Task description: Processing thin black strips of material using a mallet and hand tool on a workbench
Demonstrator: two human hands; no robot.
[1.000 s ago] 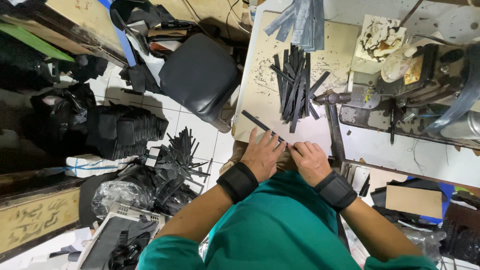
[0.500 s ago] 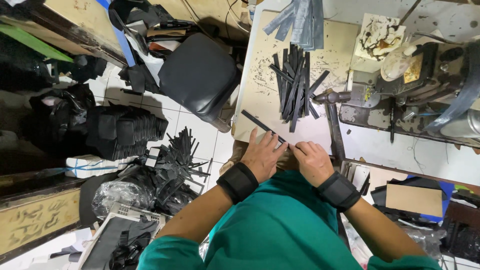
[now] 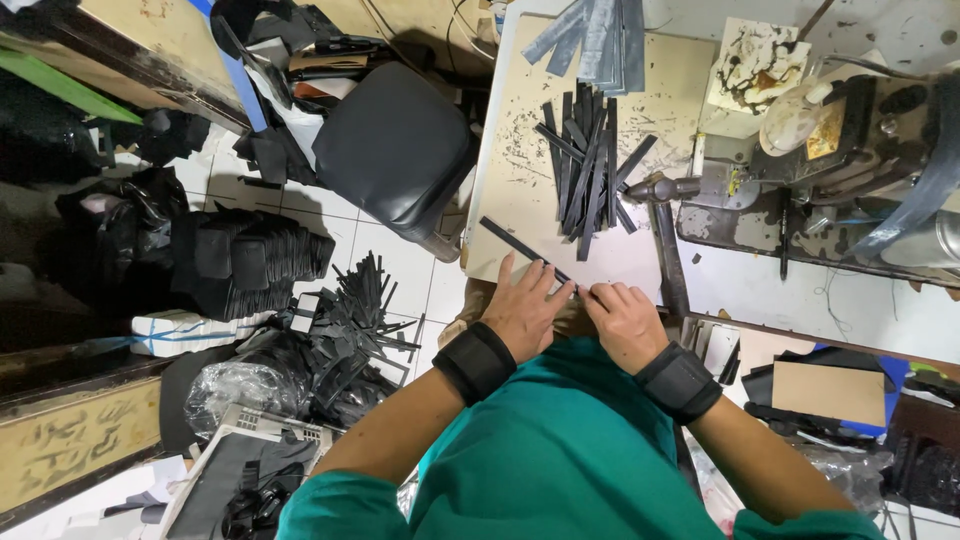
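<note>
My left hand [image 3: 525, 308] lies flat with fingers spread on the near end of a long black strip [image 3: 520, 246] that runs diagonally across the front of the beige worktable [image 3: 520, 190]. My right hand [image 3: 622, 318] pinches the same strip at its near end, fingertips touching those of the left. Both wrists wear black bands. Beyond the hands a pile of black strips [image 3: 588, 170] lies on the table.
Grey strips [image 3: 600, 32] lie at the table's far edge. A sewing machine [image 3: 830, 160] stands to the right. A black padded stool [image 3: 398, 148] sits left of the table. Black cut pieces [image 3: 250, 258] and loose strips [image 3: 350, 330] cover the floor at left.
</note>
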